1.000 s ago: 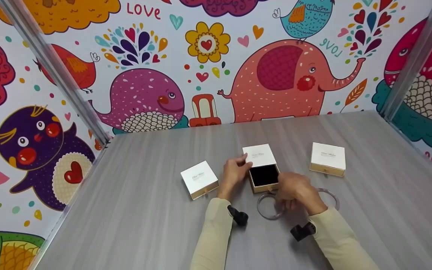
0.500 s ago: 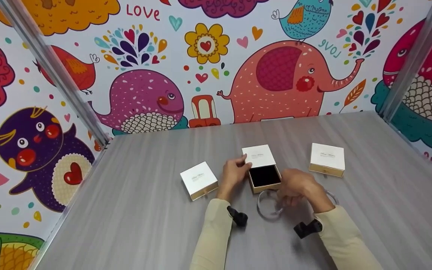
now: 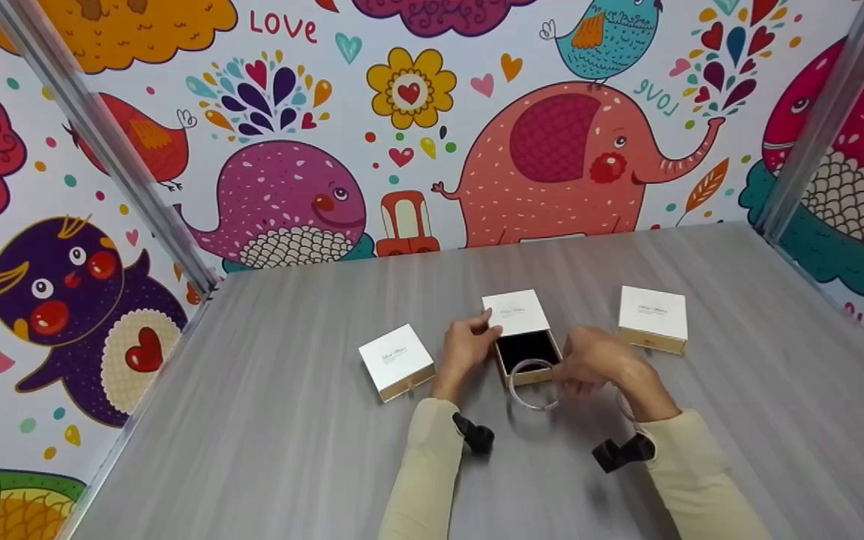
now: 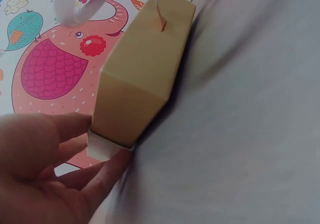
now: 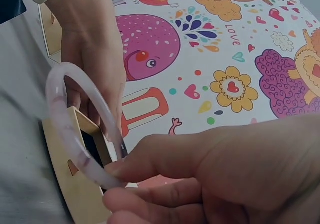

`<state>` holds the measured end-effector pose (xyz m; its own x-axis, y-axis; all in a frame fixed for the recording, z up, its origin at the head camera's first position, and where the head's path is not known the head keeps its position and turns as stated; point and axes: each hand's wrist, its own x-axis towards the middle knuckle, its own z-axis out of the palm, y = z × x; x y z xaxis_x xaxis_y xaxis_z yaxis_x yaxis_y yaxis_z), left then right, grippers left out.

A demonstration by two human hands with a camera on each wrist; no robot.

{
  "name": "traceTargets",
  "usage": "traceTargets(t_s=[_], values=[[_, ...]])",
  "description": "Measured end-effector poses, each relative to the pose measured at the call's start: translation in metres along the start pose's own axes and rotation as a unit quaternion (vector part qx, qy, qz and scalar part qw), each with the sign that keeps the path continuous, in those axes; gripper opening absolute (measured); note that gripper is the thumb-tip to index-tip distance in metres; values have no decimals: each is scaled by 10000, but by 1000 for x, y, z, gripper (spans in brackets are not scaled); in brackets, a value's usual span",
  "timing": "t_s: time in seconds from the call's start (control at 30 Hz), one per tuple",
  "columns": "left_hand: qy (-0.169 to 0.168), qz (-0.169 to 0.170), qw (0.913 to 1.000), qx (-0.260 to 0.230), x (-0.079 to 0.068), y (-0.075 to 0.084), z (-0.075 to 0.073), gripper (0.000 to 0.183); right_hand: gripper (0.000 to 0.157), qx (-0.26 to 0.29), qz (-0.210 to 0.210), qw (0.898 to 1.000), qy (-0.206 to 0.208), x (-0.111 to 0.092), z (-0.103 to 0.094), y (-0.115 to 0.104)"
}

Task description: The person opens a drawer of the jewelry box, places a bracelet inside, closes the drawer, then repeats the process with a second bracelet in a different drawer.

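Lilac-white bangle [image 5: 65, 124], pinched at its 3 o'clock rim by the right hand [image 3: 603, 361], tilts above the 6 o'clock edge of the partly opened box [image 3: 518, 316], which the left hand [image 3: 465, 349] grips at 9 o'clock, presumably to steady it.

A cartoon elephant [image 3: 552, 187] and whale [image 3: 282, 191] brighten the white wall [image 3: 477, 56] between 2 metal posts [image 3: 822, 116] behind a gray table [image 3: 274, 450].

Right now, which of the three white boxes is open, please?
The middle box, held by the left hand: its drawer is pulled out; the left box and right box are shut.
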<state>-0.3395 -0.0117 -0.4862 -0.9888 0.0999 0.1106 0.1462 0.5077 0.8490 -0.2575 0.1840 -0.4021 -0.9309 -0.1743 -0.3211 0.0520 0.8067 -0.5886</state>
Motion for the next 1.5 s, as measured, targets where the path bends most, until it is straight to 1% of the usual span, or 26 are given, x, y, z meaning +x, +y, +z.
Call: traceTargets(t_s=[0.33,0.67,0.83,0.97,1.17,1.37,1.5], values=[[-40,-25,10000,45,-2,0,0,39,19,364,-43,9992,185,7,3,5],[-77,-56,10000,-1,-2,2,-1,39,19,826,77,9959,357,16,5,13],[-22,-86,10000,-28,-2,3,-1,39,19,949,88,9942,506,20,6,14],[24,-3,10000,-51,-2,4,-2,39,22,1038,121,9924,644,24,9,16],[15,75,9998,-168,-3,3,-2,39,23,1154,259,9900,775,28,13,18],[12,35,10000,-64,-3,4,-2,39,23,1212,490,9882,803,32,15,18],[27,6,10000,-33,-1,2,-1,39,24,1211,572,9874,848,34,18,18]])
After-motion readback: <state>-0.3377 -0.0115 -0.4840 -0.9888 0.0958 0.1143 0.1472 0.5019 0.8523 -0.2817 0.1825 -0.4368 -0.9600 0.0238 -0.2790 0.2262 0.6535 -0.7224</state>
